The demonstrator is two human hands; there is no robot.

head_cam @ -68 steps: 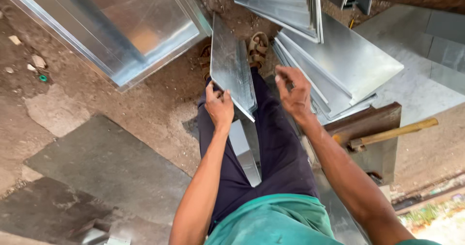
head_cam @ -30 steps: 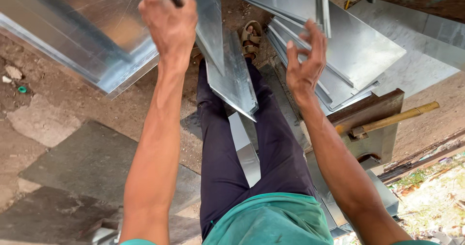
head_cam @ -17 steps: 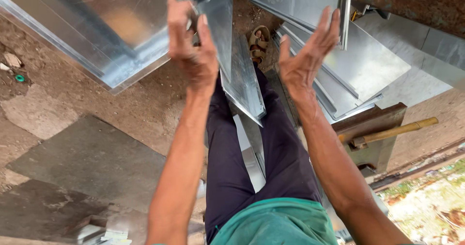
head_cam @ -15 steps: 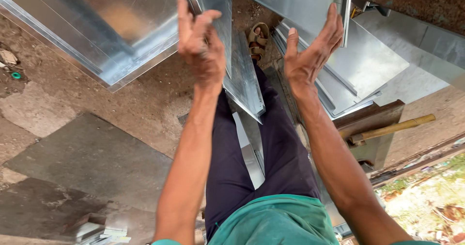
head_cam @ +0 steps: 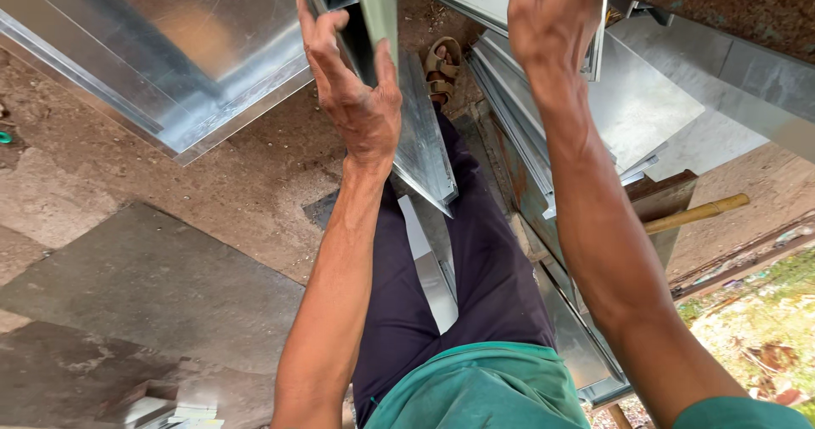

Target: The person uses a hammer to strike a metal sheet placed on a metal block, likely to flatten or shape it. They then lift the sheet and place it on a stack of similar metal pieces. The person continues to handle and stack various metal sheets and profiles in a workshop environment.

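Gripping the upright folded sheet-metal piece [head_cam: 378,22] between thumb and fingers, the left hand [head_cam: 356,98] is steadying it over the legs while the right hand [head_cam: 556,22], fingers curled, is closing on a neighbouring panel edge [head_cam: 601,30], seemingly mid-lift, needing firm, careful holds.

Bare hands, left [head_cam: 361,111] and right [head_cam: 556,22], forearms uncovered. Teal green shirt [head_cam: 475,391] with short sleeves, at six o'clock. Dark navy trousers [head_cam: 492,268]. Brown strapped sandal [head_cam: 441,68] at twelve o'clock.
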